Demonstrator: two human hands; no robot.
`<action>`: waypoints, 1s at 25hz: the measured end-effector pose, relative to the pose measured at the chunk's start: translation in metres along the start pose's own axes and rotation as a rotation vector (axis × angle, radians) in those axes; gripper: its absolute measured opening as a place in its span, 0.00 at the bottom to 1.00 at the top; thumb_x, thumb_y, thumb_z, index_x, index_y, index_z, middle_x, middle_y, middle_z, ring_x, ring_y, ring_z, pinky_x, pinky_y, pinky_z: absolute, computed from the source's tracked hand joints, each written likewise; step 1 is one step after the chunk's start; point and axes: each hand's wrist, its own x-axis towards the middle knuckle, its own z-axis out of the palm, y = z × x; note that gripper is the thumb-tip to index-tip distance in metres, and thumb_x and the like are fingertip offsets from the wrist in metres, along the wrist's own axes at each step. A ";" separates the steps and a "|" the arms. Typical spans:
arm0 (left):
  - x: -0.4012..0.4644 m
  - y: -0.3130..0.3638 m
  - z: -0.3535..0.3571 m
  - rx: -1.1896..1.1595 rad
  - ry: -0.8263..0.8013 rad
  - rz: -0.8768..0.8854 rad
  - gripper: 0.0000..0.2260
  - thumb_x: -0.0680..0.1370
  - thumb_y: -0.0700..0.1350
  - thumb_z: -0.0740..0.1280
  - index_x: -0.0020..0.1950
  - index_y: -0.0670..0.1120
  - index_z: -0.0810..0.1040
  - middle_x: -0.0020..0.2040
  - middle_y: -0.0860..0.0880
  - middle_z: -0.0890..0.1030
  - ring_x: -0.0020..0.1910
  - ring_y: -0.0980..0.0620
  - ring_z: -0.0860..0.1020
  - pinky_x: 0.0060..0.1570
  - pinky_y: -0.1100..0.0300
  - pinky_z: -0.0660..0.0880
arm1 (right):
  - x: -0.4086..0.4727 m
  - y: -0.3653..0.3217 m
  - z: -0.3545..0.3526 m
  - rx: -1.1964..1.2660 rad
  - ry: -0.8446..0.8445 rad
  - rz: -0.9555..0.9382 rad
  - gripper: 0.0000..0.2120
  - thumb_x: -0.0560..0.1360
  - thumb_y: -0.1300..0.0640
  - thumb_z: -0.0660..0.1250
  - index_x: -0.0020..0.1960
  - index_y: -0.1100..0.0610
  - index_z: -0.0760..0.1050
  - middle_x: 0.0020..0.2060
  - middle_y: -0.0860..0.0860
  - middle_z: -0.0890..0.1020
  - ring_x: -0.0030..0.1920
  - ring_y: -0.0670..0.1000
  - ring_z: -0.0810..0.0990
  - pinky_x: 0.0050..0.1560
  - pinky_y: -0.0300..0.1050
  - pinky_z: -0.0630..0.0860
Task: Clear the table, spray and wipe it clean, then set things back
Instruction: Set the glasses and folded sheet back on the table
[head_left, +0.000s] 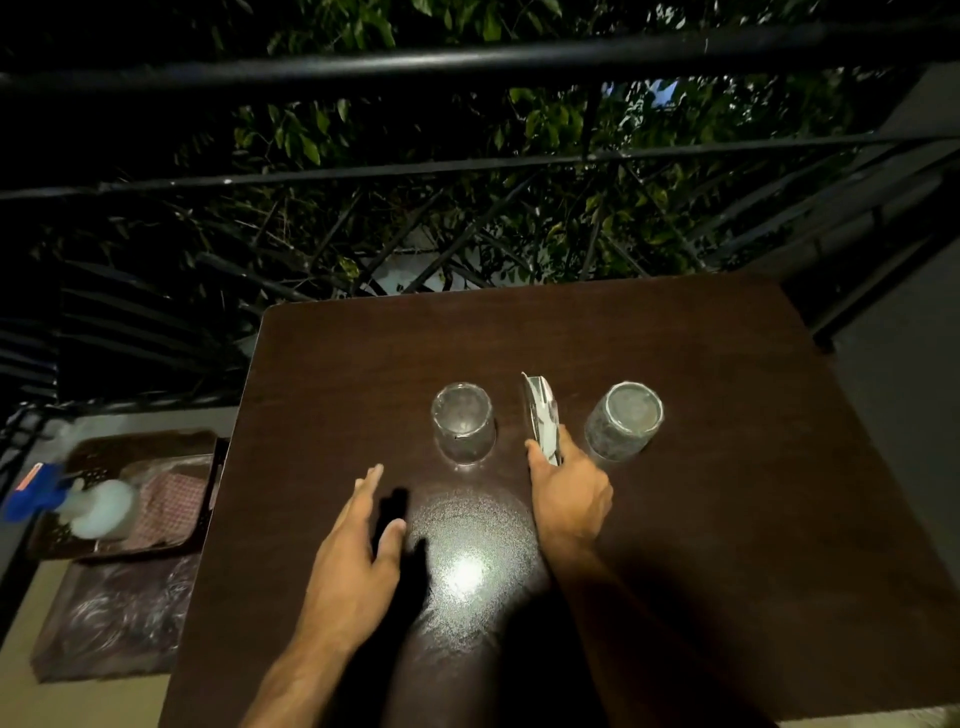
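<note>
On the dark brown table (675, 545) two clear glasses stand upside down, one left of centre (463, 422) and one to the right (624, 420). Between them a thin silvery holder (540, 413) stands on edge. My right hand (569, 493) grips the holder's near end, thumb on its left side and fingers on its right. My left hand (358, 561) hovers flat over the table with fingers apart, holding nothing, just short of the left glass.
Left of the table, lower down, a dark tray (93, 457) holds a spray bottle (78, 506) with a blue head and a checked cloth (174, 501). A dark mat (109, 618) lies below the tray. A black railing (467, 166) and foliage stand behind the table.
</note>
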 end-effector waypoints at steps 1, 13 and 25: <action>0.002 -0.001 -0.001 0.003 -0.002 0.003 0.29 0.81 0.43 0.65 0.79 0.58 0.60 0.79 0.53 0.62 0.77 0.59 0.59 0.73 0.60 0.58 | 0.001 0.001 0.001 -0.002 -0.006 0.010 0.25 0.75 0.37 0.68 0.68 0.46 0.77 0.47 0.56 0.87 0.48 0.60 0.85 0.48 0.49 0.78; 0.026 0.012 0.012 0.153 -0.086 0.209 0.31 0.81 0.51 0.64 0.81 0.53 0.54 0.81 0.56 0.54 0.78 0.62 0.46 0.76 0.60 0.50 | 0.003 0.012 -0.051 -0.166 0.182 -0.319 0.24 0.74 0.41 0.71 0.65 0.51 0.78 0.55 0.53 0.79 0.54 0.55 0.74 0.52 0.54 0.73; 0.098 0.052 0.055 -0.112 -0.023 -0.080 0.51 0.61 0.56 0.82 0.79 0.56 0.59 0.76 0.51 0.65 0.72 0.50 0.69 0.70 0.55 0.64 | 0.077 0.053 -0.071 0.112 -0.253 -0.219 0.42 0.72 0.49 0.76 0.79 0.42 0.56 0.79 0.51 0.56 0.75 0.57 0.65 0.71 0.54 0.66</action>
